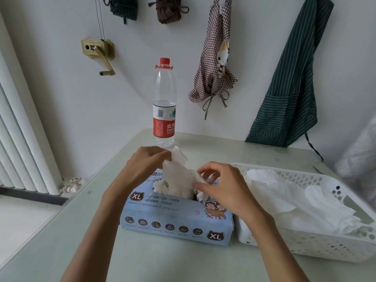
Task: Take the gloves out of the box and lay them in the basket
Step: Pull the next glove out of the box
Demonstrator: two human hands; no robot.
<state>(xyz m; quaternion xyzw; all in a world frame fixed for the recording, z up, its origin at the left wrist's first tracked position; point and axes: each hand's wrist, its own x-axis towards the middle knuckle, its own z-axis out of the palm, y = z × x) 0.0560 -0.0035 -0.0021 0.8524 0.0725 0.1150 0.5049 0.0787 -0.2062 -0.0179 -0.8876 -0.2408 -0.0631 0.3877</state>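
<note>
1. Head view: left hand [146, 161] pinches the far end of a white glove [179, 174]; right hand [221, 186] pinches its near end, just above the box [177, 214] slot.
2. Glove half out, lower part still in the opening with more gloves bunched there.
3. Advice: lift straight up and slowly so neighbours don't drag out, then carry right to the basket [317, 247], which touches the box and already holds gloves.

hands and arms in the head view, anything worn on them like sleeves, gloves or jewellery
Nothing is worn. The left hand and right hand are bare, with no gloves, rings, watch or bracelet showing. Both forearms are uncovered down to the bottom edge of the picture, so no sleeve is visible. The fingers show short, unpainted nails.
</note>
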